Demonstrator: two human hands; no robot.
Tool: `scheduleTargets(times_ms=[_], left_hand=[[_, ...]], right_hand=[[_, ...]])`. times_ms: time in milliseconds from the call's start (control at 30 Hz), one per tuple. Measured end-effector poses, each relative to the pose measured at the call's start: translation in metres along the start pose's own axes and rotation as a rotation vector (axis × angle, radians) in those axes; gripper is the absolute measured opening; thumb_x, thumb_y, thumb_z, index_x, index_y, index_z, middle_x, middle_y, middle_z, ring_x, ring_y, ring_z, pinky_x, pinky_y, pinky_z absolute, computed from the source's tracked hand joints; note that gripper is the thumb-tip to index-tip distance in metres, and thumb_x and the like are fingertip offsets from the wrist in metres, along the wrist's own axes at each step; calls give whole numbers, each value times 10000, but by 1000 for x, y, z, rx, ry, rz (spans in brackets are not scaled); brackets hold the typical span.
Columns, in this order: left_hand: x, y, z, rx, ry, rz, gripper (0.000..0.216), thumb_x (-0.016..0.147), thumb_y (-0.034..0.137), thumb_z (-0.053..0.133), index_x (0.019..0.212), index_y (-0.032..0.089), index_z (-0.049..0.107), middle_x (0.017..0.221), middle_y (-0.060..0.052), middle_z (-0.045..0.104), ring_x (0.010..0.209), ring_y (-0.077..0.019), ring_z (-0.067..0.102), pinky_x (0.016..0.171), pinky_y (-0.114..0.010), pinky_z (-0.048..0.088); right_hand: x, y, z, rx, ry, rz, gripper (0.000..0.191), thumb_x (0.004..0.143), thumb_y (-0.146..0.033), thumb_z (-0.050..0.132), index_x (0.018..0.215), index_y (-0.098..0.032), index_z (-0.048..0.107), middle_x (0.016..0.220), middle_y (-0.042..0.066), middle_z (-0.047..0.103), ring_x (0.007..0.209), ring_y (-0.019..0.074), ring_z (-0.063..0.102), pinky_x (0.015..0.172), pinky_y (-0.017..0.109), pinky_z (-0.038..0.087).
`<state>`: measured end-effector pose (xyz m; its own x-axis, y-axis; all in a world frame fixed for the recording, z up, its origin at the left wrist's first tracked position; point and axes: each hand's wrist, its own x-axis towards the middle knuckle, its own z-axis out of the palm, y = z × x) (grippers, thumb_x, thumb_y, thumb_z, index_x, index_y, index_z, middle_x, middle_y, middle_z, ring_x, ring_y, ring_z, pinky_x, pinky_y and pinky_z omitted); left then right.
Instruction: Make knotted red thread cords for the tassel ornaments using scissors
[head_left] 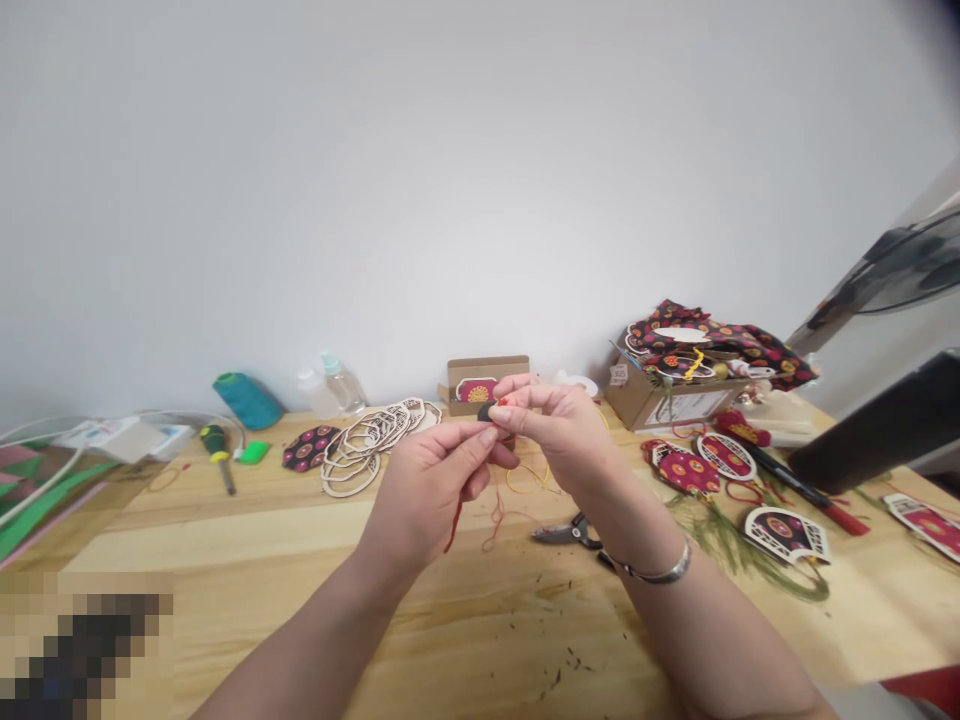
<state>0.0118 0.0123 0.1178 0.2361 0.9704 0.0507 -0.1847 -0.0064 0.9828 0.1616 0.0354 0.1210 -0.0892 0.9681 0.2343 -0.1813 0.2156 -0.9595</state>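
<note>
My left hand (pixel 431 485) and my right hand (pixel 555 425) are raised together above the wooden table (pixel 465 640). Both pinch at a small dark bead (pixel 486 411) with a thin red cord (pixel 455 525) that hangs down from my left fingers. The fingers of both hands are closed in a pinch. A silver bracelet (pixel 660 572) sits on my right wrist. Small pliers (pixel 566 531) lie on the table just under my right hand, beside loose red and yellow cord (pixel 525 480).
Wooden rings (pixel 360 450) lie piled at the back. A cardboard box with patterned fabric (pixel 694 375) stands at the back right, patterned fan ornaments (pixel 787 530) before it. A screwdriver (pixel 217 450), teal thread spool (pixel 247 400) and clear bottles (pixel 341 385) sit back left.
</note>
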Motion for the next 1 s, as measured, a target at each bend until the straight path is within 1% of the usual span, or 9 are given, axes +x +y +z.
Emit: scheduleTargets(times_ms=[100,200,267,333,400,467,633,800,1000], left_hand=[[0,-2,-2,56,12,15,174,847,282,667,785,151,762,683,-22,689,460,-22,363,420,-159,286],[-1,-2,-4,87,30,21,193,858,313,656,788,162,754,681,-9,670,476,-30,359,432,-167,285],[-1,-1,-5,76,60,26,195,855,315,659,770,162,745,668,-4,656,483,-34,359,442,-172,289],[-1,1,-5,61,86,35,198,848,314,664,747,158,733,644,1,635,481,-37,352,443,-178,284],[-1,2,-5,64,93,48,209,847,320,662,735,156,725,627,5,618,474,-39,337,438,-185,269],[0,1,-6,88,90,65,222,848,332,659,729,154,719,625,5,607,472,-41,325,434,-193,254],[0,-2,-6,146,103,53,274,849,382,651,699,156,695,529,30,491,458,-54,297,422,-212,211],[0,-1,-4,112,89,71,246,835,358,662,707,151,701,577,11,544,474,-59,303,435,-224,216],[-4,2,-3,71,79,82,204,841,329,663,738,159,712,643,-3,600,492,-61,312,455,-230,237]], right_hand=[[0,-1,0,-34,-5,-24,131,685,-266,758,580,-203,713,913,51,627,941,188,572,727,307,469],[-1,-5,-1,-84,-40,-38,99,717,-297,745,671,-210,746,956,62,651,937,189,573,735,319,461],[-2,-8,-3,-99,-76,-11,131,740,-333,730,748,-206,760,896,54,655,833,167,563,708,321,443],[-2,-8,-5,-76,-102,45,174,738,-361,731,790,-197,762,756,25,626,700,138,518,649,309,410],[-2,-8,-5,-35,-117,101,204,714,-376,749,785,-185,757,642,-6,570,616,115,459,596,290,362],[-2,-7,-3,-8,-126,127,219,694,-387,765,733,-173,740,585,-24,525,578,99,411,565,275,316],[-2,-8,0,35,-118,154,252,667,-394,783,665,-157,696,569,-29,510,552,83,350,530,260,261],[-3,-9,0,55,-156,143,272,679,-404,777,642,-157,670,535,-37,490,544,85,342,524,262,248],[-8,-13,0,5,-128,102,253,718,-399,758,664,-163,685,602,-10,583,569,93,421,560,269,324]])
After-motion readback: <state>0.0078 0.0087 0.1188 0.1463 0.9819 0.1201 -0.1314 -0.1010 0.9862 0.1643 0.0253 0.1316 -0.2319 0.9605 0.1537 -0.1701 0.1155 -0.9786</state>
